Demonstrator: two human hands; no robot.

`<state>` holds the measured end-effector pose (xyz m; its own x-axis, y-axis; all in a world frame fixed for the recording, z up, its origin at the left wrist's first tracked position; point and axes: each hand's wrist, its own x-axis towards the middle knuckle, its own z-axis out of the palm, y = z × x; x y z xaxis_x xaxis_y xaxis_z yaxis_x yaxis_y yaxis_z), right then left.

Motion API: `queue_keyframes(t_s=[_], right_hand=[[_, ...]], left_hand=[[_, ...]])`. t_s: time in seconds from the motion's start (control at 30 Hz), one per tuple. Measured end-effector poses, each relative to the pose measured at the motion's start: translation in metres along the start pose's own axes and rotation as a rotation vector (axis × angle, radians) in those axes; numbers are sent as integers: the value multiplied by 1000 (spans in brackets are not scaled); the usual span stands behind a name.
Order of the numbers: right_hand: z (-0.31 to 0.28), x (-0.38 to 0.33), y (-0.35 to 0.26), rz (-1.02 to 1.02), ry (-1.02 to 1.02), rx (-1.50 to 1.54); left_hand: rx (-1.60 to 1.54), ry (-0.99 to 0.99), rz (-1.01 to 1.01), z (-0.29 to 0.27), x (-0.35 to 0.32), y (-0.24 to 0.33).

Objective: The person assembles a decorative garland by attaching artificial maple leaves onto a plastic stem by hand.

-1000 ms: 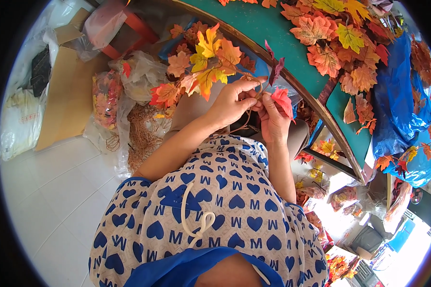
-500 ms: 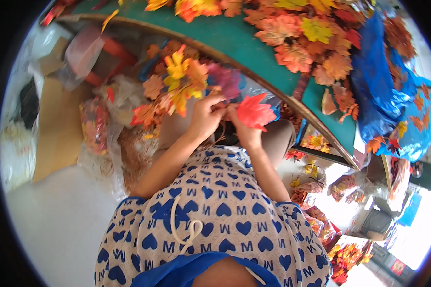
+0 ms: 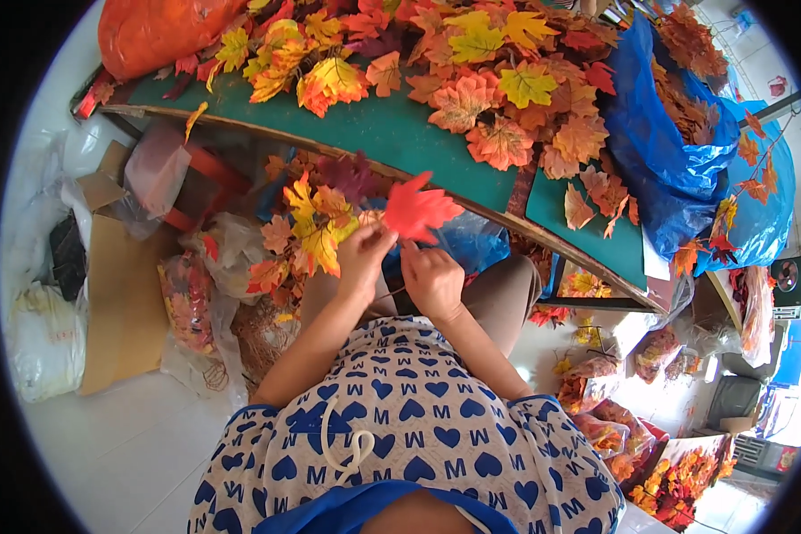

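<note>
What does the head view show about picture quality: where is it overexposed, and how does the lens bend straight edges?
Head view: daylight washes out the lower right corner beyond the leaf bags; the green table edge bows into a curve; a black fisheye rim rings the frame; the red leaf between the left hand and right hand looks sharp.

Table edge (image 3: 347,147) close ahead — leaf bunch (image 3: 316,227) crowds left.

Small craft workshop for artificial autumn leaves

Loose fabric leaves (image 3: 498,89) heap the green bench (image 3: 392,133) above the grip; blue sacks (image 3: 667,151) to its right and bagged leaves (image 3: 187,294) on the floor (image 3: 125,445) hold more.
</note>
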<state>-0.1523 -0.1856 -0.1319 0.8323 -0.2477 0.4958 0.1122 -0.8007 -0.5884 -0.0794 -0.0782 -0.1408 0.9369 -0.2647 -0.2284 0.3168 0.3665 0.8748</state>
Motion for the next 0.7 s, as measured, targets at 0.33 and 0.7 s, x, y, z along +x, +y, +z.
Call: queue_keyframes(t_s=[0.33,0.7], right_hand=[[-1,12,-14,-719,-112,-533],[-82,66,22,-437,26,-388]], left_hand=[[-521,-86,-220,-29,-3,-19],[-375,228,-365,-96,23,-46]])
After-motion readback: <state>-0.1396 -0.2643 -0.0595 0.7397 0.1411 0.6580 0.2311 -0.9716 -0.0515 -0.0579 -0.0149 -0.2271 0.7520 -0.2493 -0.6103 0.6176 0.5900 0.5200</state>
